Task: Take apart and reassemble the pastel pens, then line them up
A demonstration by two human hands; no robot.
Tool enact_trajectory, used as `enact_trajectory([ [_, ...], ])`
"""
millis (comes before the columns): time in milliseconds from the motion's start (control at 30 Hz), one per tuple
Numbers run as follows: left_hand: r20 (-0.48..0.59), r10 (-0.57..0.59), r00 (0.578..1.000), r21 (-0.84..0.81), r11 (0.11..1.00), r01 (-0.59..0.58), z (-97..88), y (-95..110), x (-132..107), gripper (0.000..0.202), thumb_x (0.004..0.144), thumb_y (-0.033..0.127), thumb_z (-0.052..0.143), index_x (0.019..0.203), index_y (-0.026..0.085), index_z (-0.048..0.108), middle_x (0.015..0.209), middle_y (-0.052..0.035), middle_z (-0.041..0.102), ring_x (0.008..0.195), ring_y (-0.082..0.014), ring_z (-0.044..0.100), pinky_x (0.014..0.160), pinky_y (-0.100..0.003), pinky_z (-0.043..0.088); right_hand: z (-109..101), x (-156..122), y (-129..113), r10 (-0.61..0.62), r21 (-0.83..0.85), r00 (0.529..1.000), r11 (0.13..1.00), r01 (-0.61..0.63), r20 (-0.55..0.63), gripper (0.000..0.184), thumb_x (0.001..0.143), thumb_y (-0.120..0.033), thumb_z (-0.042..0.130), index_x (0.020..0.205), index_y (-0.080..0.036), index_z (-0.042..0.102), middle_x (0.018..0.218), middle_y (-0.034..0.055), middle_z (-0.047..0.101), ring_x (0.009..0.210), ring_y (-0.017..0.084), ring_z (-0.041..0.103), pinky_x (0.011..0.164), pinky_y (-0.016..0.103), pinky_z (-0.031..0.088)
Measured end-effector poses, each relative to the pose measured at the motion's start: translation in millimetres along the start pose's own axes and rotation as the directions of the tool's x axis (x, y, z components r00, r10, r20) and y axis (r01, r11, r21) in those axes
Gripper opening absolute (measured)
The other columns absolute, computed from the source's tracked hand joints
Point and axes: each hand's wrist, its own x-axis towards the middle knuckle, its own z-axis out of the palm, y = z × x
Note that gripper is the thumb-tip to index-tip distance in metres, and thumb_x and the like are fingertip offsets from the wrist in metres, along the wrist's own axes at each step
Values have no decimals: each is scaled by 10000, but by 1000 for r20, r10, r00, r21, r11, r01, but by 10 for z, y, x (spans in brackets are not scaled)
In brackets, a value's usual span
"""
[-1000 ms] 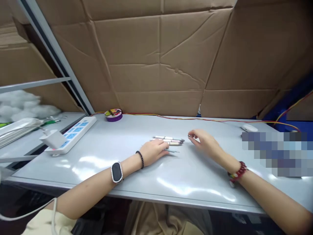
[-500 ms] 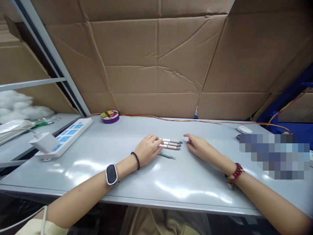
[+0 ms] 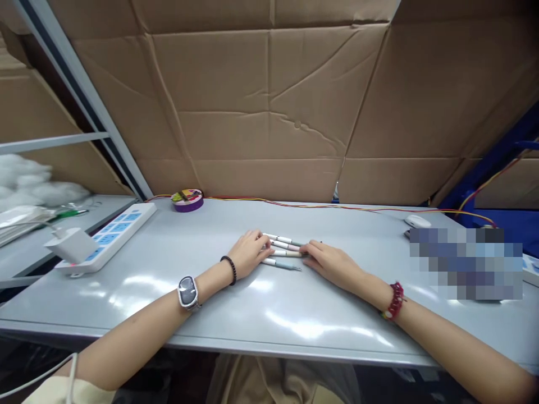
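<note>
Left hand (image 3: 248, 253): flat on left ends of pens (image 3: 283, 251), fingers loosely spread, nothing gripped.
Right hand (image 3: 328, 262): fingers lightly curled, touching right ends of pens, no grasp closed.
Pens: a few, side by side, mid-table (image 3: 168, 258), between both hands.
Nearest pen (image 3: 286, 265): slightly apart from the row.
Risk: probably rolling or scattering, if pushed unevenly from both ends on smooth top.

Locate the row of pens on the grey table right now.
The pens lie mid-table in the head view, between the left hand and right hand, both touching their ends.
</note>
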Motion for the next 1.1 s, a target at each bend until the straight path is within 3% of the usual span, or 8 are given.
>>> enact_trajectory([
  [200, -13, 21, 1000, 4, 1000, -21, 27, 40, -3, 156, 896, 285, 420, 837, 172, 509, 912, -47, 517, 853, -201, 458, 770, -325, 402, 90, 7, 28, 82, -58, 997, 995, -82, -2, 113, 885, -223, 405, 915, -216, 514, 877, 20, 600, 719, 157, 562, 607, 270, 439],
  [433, -72, 17, 997, 30, 999, -15, 33, 179, -42, 166, 931, 238, 303, 871, 177, 445, 780, -27, 535, 727, -184, 496, 634, -283, 393, 27, 16, -15, 148, 16, 988, 989, -148, -53, 229, 920, -304, 301, 802, -220, 478, 740, -1, 568, 602, 137, 499, 532, 243, 371],
  [567, -55, -10, 998, 60, 998, 13, -4, 221, -71, 162, 934, 270, 300, 952, 181, 434, 811, -31, 570, 717, -185, 540, 597, -272, 388, -3, 29, -37, 250, 213, 968, 947, -238, -27, 393, 924, -394, 232, 609, -204, 371, 556, -24, 431, 510, 126, 390, 500, 244, 318],
  [733, -20, 36, 999, 112, 993, -34, -41, 250, -93, 212, 900, 394, 400, 923, 189, 446, 773, -12, 583, 663, -169, 559, 536, -239, 368, -26, 26, -81, 310, 401, 946, 881, -249, -95, 401, 916, -434, 227, 592, -202, 273, 539, -36, 306, 510, 110, 299, 481, 233, 269],
  [833, -77, 105, 991, 162, 983, -91, -47, 267, -96, 226, 924, 352, 350, 825, 181, 460, 742, -16, 568, 648, -158, 538, 538, -233, 355, -36, 11, -92, 264, 347, 944, 920, -185, -197, 393, 919, -407, 239, 583, -203, 252, 527, -39, 282, 489, 105, 277, 478, 237, 250],
  [967, -109, 175, 979, 143, 977, -159, -35, 260, -93, 267, 938, 324, 302, 784, 173, 460, 720, -27, 559, 649, -164, 510, 586, -252, 378, -42, -11, -79, 101, 192, 944, 981, -40, -315, 373, 928, -335, 250, 581, -205, 287, 525, -33, 321, 478, 106, 297, 486, 241, 264],
  [1100, -132, 222, 966, 89, 973, -212, -14, 212, -90, 317, 948, 250, 206, 779, 170, 463, 783, -45, 571, 733, -176, 514, 661, -270, 405, -61, -22, -61, -12, 83, 948, 996, 41, -317, 321, 918, -297, 321, 614, -203, 360, 559, -21, 390, 501, 109, 338, 493, 233, 291],
])
